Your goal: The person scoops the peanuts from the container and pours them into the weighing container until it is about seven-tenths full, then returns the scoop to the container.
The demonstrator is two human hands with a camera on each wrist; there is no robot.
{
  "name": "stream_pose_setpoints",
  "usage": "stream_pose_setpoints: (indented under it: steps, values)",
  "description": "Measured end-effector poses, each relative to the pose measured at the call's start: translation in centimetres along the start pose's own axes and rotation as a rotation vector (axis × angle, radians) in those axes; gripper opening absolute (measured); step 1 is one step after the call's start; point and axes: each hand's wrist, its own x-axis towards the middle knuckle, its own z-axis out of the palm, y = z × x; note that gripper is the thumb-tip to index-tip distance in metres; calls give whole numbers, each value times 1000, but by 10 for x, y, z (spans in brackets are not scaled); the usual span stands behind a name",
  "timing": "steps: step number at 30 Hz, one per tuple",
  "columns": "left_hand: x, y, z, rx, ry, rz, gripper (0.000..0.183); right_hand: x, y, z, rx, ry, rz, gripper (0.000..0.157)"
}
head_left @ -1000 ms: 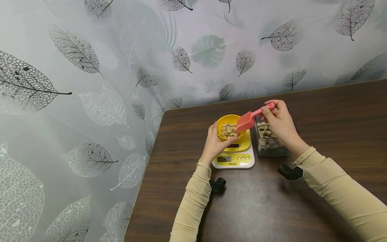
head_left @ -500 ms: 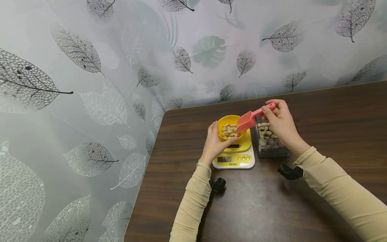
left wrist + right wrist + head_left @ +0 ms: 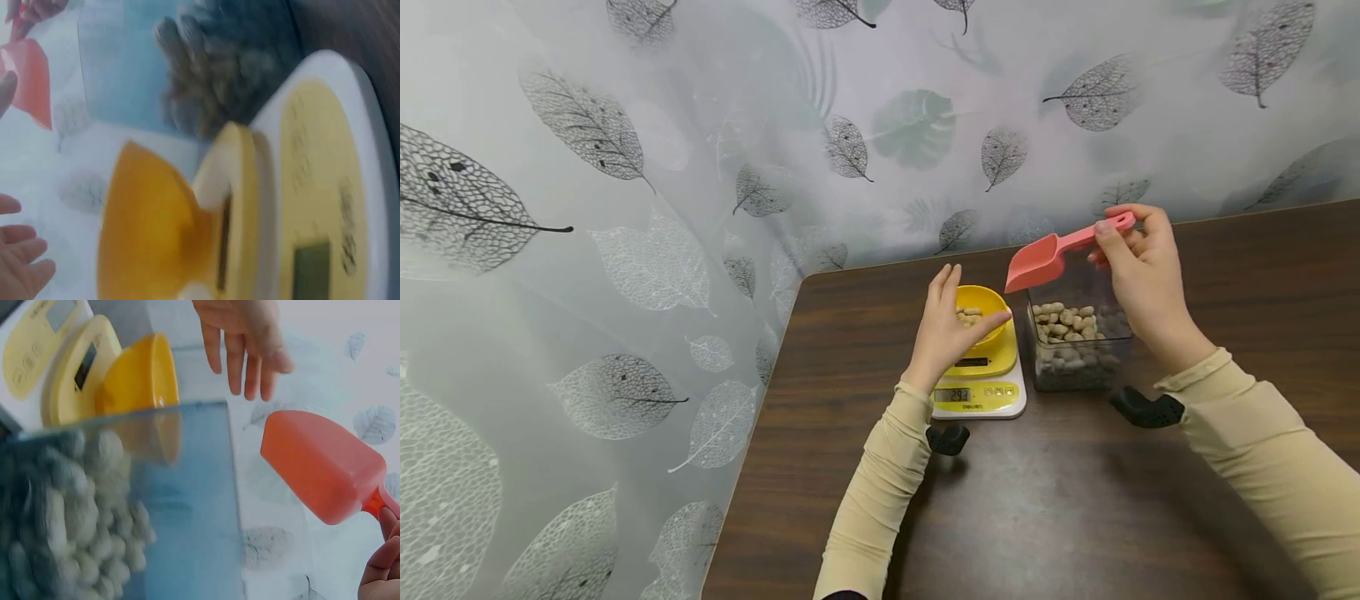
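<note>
My right hand (image 3: 1150, 279) pinches the handle of a pink scoop (image 3: 1036, 263), held above the left side of a clear container (image 3: 194, 512) of peanuts (image 3: 1063, 321). From the right wrist view, the scoop (image 3: 319, 465) is tilted and its outer side faces the camera. A yellow bowl (image 3: 981, 296) with some peanuts in it stands on a yellow and white kitchen scale (image 3: 1000, 407). Raised over the bowl, my left hand (image 3: 946, 333) has its fingers spread and holds nothing. It partly hides the bowl in the head view, while the left wrist view shows the bowl (image 3: 150, 231) apart from the fingers.
The container stands close to the right of the scale on a dark wooden table (image 3: 1022, 508). Leaf-patterned wall covering (image 3: 917, 167) rises behind and to the left. A black device (image 3: 1146, 408) sits under my right wrist.
My left hand has come off the bowl and risen. My right hand has lifted the scoop up and right, away from the bowl. The digits on the scale's display have changed.
</note>
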Motion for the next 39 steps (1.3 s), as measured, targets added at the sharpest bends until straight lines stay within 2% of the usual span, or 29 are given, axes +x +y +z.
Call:
stream_pose_setpoints:
  steps: [4,7,9,16,24,29,39]
  values:
    - [5,18,7,-10,-36,47,93,3,-7,-12,36,52,-44,24]
    - [6,28,15,-4,-66,65,92,4,-10,-20,-28,88,-56,24]
    - [5,32,22,-3,-93,68,92,3,-9,-25,-96,92,-55,24]
    - [0,37,44,-16,-169,80,89,-5,3,-41,-500,71,-63,31]
    - [-6,31,54,-6,-205,48,89,-14,14,-38,-715,-24,-124,38]
    - [-7,29,55,-14,-227,56,84,-15,15,-32,-797,-120,-217,41]
    - [-5,28,58,-7,-238,49,84,-14,20,-27,-959,-224,-313,41]
